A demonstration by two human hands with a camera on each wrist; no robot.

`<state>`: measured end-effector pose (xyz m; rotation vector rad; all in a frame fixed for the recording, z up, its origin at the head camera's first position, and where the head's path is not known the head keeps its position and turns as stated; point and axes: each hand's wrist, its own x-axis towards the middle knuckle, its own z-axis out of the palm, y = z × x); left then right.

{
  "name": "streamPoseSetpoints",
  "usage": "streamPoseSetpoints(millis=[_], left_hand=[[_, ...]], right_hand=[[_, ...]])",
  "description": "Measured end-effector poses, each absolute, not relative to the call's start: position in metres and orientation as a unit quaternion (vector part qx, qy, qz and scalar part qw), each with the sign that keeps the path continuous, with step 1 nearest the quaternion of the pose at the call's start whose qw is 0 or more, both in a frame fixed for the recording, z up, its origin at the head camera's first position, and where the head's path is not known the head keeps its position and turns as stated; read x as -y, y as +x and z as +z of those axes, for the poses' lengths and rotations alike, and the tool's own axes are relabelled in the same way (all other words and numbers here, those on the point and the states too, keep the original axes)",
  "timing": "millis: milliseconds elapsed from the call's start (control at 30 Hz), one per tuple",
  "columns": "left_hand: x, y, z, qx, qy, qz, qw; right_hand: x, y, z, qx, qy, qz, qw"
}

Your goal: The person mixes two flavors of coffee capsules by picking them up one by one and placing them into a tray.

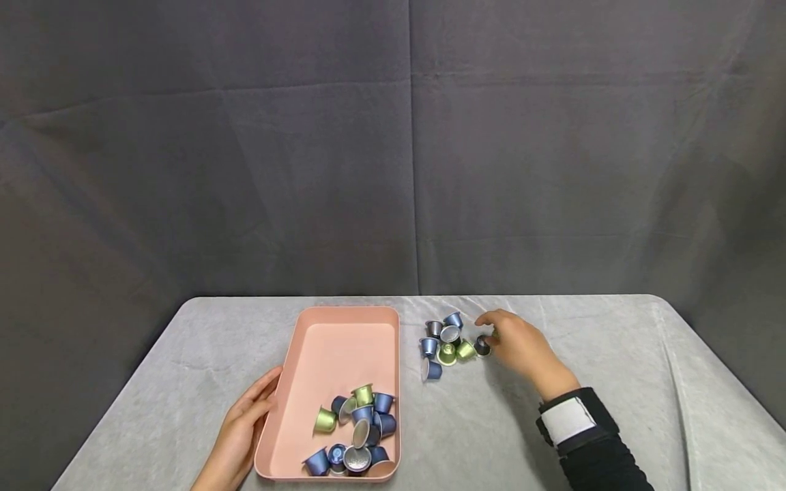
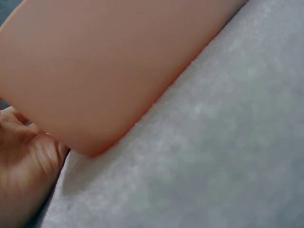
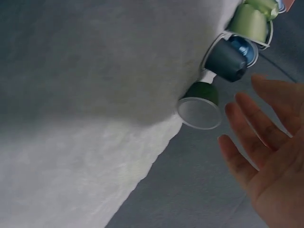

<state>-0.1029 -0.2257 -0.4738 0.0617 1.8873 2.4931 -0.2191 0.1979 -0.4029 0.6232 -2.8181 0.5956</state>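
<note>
A shallow pink tray point(image 1: 344, 348) lies on the cloth with several blue, green and dark coffee capsules point(image 1: 362, 414) in its near right part. My left hand point(image 1: 241, 424) holds the tray's left side, thumb by the rim; in the left wrist view the tray wall hides its fingertips. Right of the tray sits a loose group of coffee capsules point(image 1: 449, 334), some upside down, others on their sides. My right hand point(image 1: 522, 346) hovers at this group's right edge, beside a dark capsule point(image 1: 482, 346). In the right wrist view its fingers point(image 3: 254, 130) are spread and loose, holding nothing.
A light grey cloth point(image 1: 614, 354) covers the table, with a crease running down its right side. Behind the table's far edge hangs a dark grey curtain point(image 1: 522, 170). A black strap with a white patch point(image 1: 568, 421) is round the right wrist.
</note>
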Motion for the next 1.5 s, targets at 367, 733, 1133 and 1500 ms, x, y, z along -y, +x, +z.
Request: streamPoseSetpoints(millis=[367,733,1133,1500], left_hand=[[0.227,-0.103,-0.475,-0.591,0.03,0.806,0.005],[0.226,-0.104,-0.475,-0.592,0.032,0.806,0.0],[0.225,-0.104,-0.476,-0.585,0.034,0.81,-0.001],[0.224,-0.104,-0.474,-0.595,0.022,0.804,-0.003]], right_hand=[[-0.214,-0.223,-0.411,0.953,0.198,0.209,0.096],[-0.22,-0.226,-0.415,0.958,0.186,0.203,0.076],[-0.222,-0.227,-0.417,0.961,0.183,0.193,0.074],[-0.221,-0.228,-0.416,0.959,0.2,0.189,0.07]])
